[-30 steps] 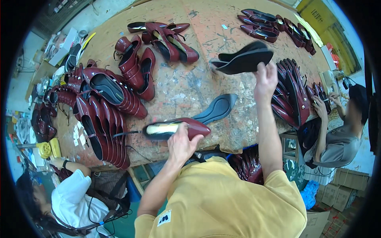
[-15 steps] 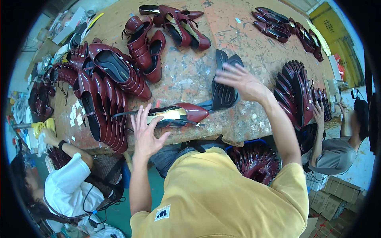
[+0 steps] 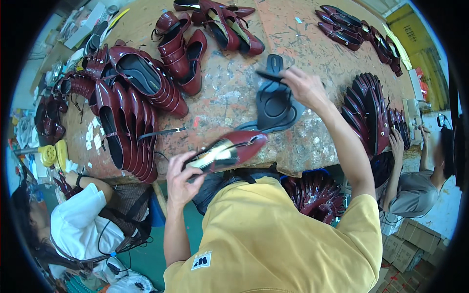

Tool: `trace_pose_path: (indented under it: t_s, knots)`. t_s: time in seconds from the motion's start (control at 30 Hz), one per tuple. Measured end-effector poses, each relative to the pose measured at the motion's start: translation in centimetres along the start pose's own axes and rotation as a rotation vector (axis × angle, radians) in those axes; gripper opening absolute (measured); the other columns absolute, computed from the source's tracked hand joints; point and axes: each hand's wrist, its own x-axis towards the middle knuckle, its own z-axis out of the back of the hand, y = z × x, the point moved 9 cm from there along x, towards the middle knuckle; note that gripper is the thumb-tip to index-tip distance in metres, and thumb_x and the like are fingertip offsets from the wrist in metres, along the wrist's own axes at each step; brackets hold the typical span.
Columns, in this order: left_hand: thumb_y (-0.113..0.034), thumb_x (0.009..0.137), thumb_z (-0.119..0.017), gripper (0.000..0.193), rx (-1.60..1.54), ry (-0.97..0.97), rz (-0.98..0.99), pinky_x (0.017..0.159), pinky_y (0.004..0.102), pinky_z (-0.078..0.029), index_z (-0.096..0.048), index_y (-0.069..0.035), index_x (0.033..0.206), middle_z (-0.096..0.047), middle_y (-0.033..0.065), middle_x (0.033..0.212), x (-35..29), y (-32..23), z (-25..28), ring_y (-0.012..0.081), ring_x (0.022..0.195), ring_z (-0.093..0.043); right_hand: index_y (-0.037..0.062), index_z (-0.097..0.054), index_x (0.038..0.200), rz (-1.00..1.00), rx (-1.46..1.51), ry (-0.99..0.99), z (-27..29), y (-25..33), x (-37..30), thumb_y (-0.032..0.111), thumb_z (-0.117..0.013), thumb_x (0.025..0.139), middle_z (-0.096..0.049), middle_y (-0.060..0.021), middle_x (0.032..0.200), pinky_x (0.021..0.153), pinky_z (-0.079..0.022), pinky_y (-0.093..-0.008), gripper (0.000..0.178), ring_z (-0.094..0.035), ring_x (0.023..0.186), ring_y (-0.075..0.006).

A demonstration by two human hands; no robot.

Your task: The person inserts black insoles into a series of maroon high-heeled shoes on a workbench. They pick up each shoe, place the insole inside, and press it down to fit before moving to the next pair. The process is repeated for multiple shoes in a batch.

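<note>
My left hand (image 3: 181, 179) is closed around the heel end of a burgundy patent shoe (image 3: 244, 150). The shoe is raised at the table's front edge, its pointed toe to the right and its pale gold inside showing. Between the fingers of my right hand (image 3: 307, 92) is a thin black insole (image 3: 268, 76), seen nearly edge-on. Below that hand, several dark insoles (image 3: 275, 111) lie overlapping on the table. To the left of the shoe, a thin dark strap (image 3: 163, 132) reaches out from a row of nested burgundy shoes (image 3: 128, 132).
The worn table (image 3: 229, 93) carries more burgundy shoes (image 3: 222, 29) at the back and a packed row (image 3: 364, 115) at right. Co-workers sit on both sides, one in a white sleeve (image 3: 83, 205). Below the edge is a heap of burgundy shoes (image 3: 315, 198).
My left hand has closed on the shoe and lifted and turned it off the table. My right hand has picked an insole from the pile and raised it.
</note>
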Motion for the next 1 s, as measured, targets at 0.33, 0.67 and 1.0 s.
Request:
trace_pose_path:
  t_s: [0.33,0.67,1.0]
  knots:
    - [-0.007,0.067,-0.095,0.024,-0.127,0.156,0.091,0.105,0.0469,-0.057,-0.083,-0.005,0.088,-0.071,0.0172,0.139,-2.2,2.6,-3.2,0.0403,0.125,-0.07,0.0027,-0.067,0.136,-0.386,0.56,0.708,-7.3,3.2,-10.6,0.028,-0.064,0.11,-0.073,-0.0228,0.123,0.106,-0.051,-0.0444,0.037,-0.068,0.119,-0.0373]
    - [-0.024,0.076,-0.093,0.043,0.206,0.233,-0.016,0.132,0.0734,-0.009,-0.086,-0.018,0.118,-0.038,0.0145,0.175,4.4,-2.5,-5.2,0.0387,0.167,-0.024,0.0072,-0.054,0.129,-0.317,0.619,-0.14,-2.3,2.2,-0.6,0.022,-0.084,0.097,-0.071,-0.0155,0.102,0.084,-0.054,-0.0388,0.047,-0.068,0.092,-0.0212]
    - [-0.006,0.078,-0.081,0.042,0.185,0.221,-0.216,0.128,0.0743,-0.021,-0.084,-0.021,0.116,-0.062,0.0081,0.154,1.3,-3.9,-4.8,0.0391,0.153,-0.048,0.0052,-0.074,0.111,-0.059,0.674,0.424,-5.5,12.1,-4.1,0.018,-0.085,0.084,-0.076,-0.0141,0.113,0.093,-0.059,-0.0447,0.032,-0.074,0.106,-0.0352]
